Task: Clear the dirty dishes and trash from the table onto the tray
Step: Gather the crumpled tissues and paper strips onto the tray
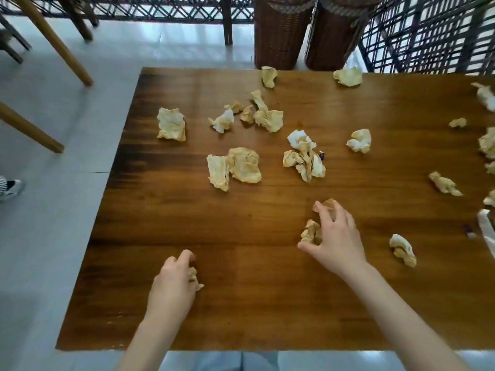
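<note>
A: Left hand (174, 274) pose?

B: Forearm comes up from the bottom edge, knuckles up, fingers curled w/ a small crumpled napkin (195, 277) gripped against the wooden table (241, 303). Only a bit of paper pokes out on the thumb side.

A: Right hand (334, 236)?

B: Reaches further in, arm angled from bottom right. Fingers spread and bent over a napkin wad (311, 232); thumb tip down on the table beside it. Another scrap (327, 203) peeks out past the fingertips. Looks like it's clawing round the wad, but palm hides most of it, so can't say if it's actually gripped or only covered.

A: Rest of the trash?

B: Scattered across the table: a flat pair (234, 167) mid-table, a twisted cluster (304, 158) to its right, a loose piece (403, 250) near the right hand, more toward the far edge.

A: Anything cut off?

B: Right edge: several napkins clipped by the frame, plus a pale strip (486, 231), can't ID it. Tiny dark purple bit (322, 156) by the cluster, too small to tell. At left, a shoe (12, 189) on the floor.
</note>
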`<state>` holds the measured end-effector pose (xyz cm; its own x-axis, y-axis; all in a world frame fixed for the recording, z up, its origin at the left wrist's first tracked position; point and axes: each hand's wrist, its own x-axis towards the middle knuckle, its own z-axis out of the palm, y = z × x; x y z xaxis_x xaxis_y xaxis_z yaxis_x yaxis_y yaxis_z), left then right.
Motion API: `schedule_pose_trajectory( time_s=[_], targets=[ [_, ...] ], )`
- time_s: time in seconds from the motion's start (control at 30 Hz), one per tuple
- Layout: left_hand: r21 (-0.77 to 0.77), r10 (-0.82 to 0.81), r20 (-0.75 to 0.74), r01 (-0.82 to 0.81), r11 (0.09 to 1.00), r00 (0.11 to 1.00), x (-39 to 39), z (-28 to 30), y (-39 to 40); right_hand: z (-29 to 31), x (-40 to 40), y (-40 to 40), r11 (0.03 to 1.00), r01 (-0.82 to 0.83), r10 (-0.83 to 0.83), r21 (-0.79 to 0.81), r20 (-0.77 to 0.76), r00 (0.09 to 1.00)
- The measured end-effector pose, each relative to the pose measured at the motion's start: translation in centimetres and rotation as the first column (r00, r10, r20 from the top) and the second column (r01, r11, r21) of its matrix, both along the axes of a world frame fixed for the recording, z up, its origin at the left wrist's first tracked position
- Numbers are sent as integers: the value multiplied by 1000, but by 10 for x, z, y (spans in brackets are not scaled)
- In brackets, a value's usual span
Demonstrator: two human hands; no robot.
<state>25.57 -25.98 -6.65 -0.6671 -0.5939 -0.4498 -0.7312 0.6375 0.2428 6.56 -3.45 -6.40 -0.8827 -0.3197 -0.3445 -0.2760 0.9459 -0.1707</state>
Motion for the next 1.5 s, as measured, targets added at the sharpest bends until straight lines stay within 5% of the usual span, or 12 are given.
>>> schedule_pose_trajectory(
  time_s=[0.23,0.63,0.97,1.03,1.27,1.5],
  targets=[
    [49,37,-97,-32,998,995,-7,-4,4,-9,-7,4,999,42,-41,-13,71,997],
    [31,45,-335,-36,999,941,-77,6,-3,-3,-28,6,1000,-5,4,-25,-15,1000],
    [183,70,-521,31,983,851,-189,-5,-36,10,-53,-29,985,35,-57,-169,-125,991],
    [69,47,-514,-13,997,857,-207,-11,-37,10,-59,-34,984,63,-84,-164,-127,988],
    [-46,14,-110,-19,999,994,-237,-30,-21,6,-79,-58,976,166,-185,-144,-131,974],
    [-81,-63,-411,32,996,910,-230,-38,-26,6,-105,-79,978,151,-172,-146,-144,975]
  ],
)
